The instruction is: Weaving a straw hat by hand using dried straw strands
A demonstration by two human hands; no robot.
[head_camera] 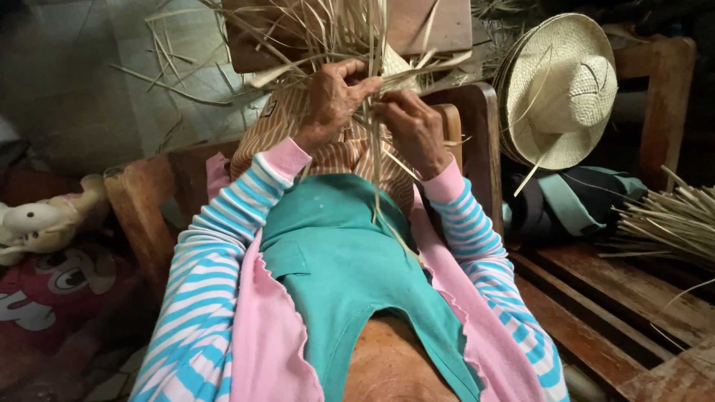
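The left hand (333, 95) is curled closed around a bunch of pale straw strips (350, 33), its thumb pressed across them near the top of the weave. The right hand (412, 128) sits just beside it, fingers bent and pinched shut on strips of the same bundle, so the two hands almost touch. The loose ends fan up and outward above the hands, and a few long strips hang down between the forearms over a teal apron (350, 260). Both arms wear sleeves striped blue and white with pink cuffs, and a pink garment edge runs down either side of the apron.

Behind the hands stands a wooden chair (477, 126) whose back and arms frame the work. To the right, a finished woven straw hat (558, 89) leans against dark folded cloth (573, 201) on a slatted wooden bench (618, 298). A sheaf of dry straw (670, 219) lies at the far right of that bench. At the left edge rests a soft toy (37, 223).
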